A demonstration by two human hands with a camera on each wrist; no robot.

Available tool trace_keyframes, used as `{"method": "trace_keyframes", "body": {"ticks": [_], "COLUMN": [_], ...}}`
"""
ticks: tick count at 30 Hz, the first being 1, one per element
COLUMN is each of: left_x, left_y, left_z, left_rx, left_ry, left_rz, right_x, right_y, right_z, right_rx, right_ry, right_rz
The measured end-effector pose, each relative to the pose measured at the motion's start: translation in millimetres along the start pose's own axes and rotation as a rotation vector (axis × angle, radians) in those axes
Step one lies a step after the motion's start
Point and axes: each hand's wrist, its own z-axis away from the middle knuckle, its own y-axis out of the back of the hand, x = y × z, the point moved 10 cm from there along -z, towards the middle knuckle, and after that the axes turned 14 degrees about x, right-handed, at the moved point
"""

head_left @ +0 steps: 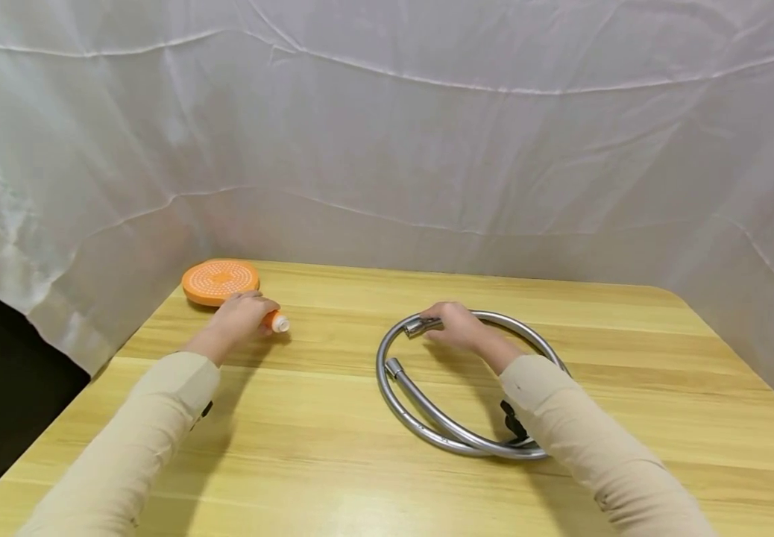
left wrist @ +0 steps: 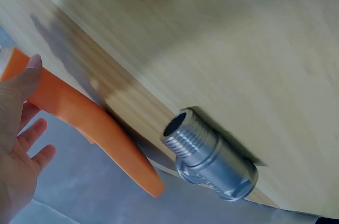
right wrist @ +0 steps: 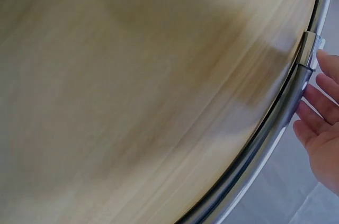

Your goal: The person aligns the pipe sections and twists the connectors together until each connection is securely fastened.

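Note:
An orange shower head (head_left: 221, 282) lies near the table's far left corner, its perforated face up. My left hand (head_left: 239, 317) holds its handle, close to the white end. The left wrist view shows the thumb on the orange handle (left wrist: 63, 97) and the other fingers beyond it. A silver shower hose (head_left: 387, 395) is coiled on the table to the right. Over one metal end (head_left: 420, 326) of it is my right hand (head_left: 457, 328). In the right wrist view its loosely spread fingers (right wrist: 318, 115) are at the edge of the hose (right wrist: 286, 97).
The hose's other end (head_left: 394, 368) lies inside the coil. A threaded metal fitting (left wrist: 217, 158) rests on the table in the left wrist view; I cannot make it out in the head view. White cloth (head_left: 427, 149) hangs behind the wooden table (head_left: 320, 462) and along its sides.

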Motion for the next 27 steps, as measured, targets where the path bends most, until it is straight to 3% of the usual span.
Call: {"method": "trace_keyframes", "body": {"ticks": [9,16,27], "left_x": [8.5,17.3,32.0], "left_y": [-3.3,-3.0,-4.5], "left_z": [-5.9,-7.7,-13.4], "left_rx": [-0.001,0.044,0.094], "left_ry": [-0.013,-0.052,-0.092], "left_rz": [-0.014,-0.001,0.042], "right_x": [-2.2,0.5,-2.0], "right_y": [-3.6,-9.1,-8.6], "right_z": [2.0,3.8,-2.8], "right_rx": [-0.04,-0.076,-0.035], "right_ry": [-0.02,-0.046,-0.015], "right_rz": [0.018,0.023,0.03]}}
